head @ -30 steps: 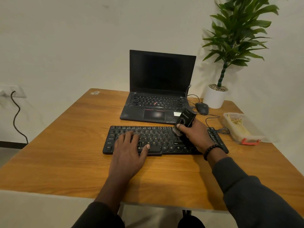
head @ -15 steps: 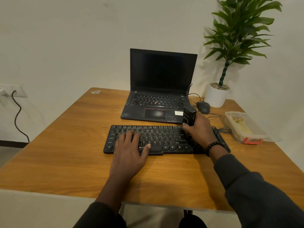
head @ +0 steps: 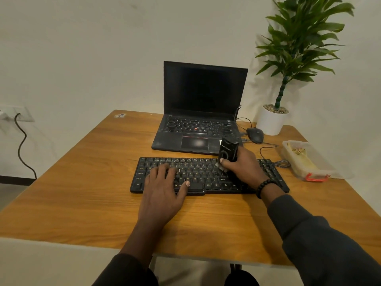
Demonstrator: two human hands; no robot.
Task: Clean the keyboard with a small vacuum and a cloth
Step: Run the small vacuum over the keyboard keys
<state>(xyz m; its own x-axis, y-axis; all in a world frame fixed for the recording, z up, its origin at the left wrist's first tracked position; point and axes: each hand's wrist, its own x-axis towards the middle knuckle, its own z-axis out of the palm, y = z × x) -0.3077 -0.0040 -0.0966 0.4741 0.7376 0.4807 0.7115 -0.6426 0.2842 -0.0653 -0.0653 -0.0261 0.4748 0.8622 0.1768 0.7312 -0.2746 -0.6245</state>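
Centrally on the wooden worktop (head: 82,182) lies the black keyboard (head: 206,176), long side toward the person, just in front of an open laptop (head: 204,112) whose screen is dark. The small vacuum (head: 227,150), a black upright cylinder with pale lettering on its side, stands with its lower end on the keys right of the keyboard's middle. The right hand (head: 241,168) has its grip wrapped round the vacuum's lower body, fingers curled about it and a thumb tip showing at its front; a dark beaded bracelet (head: 266,185) sits on that wrist. The left hand (head: 165,186) lies flat on the left half of the keyboard, fingers straight and spread over the keys, thumb out to the side near the space bar, holding nothing. Both forearms wear dark sleeves.

Behind the right hand a black mouse (head: 255,134) rests beside the laptop, its cable trailing across the wood. Further right a clear plastic box (head: 305,159) with an orange clasp holds something yellowish, too blurred to name. A potted plant (head: 274,120) in a white pot stands at the far right corner. On the left wall a dark cord hangs from a socket (head: 18,114).
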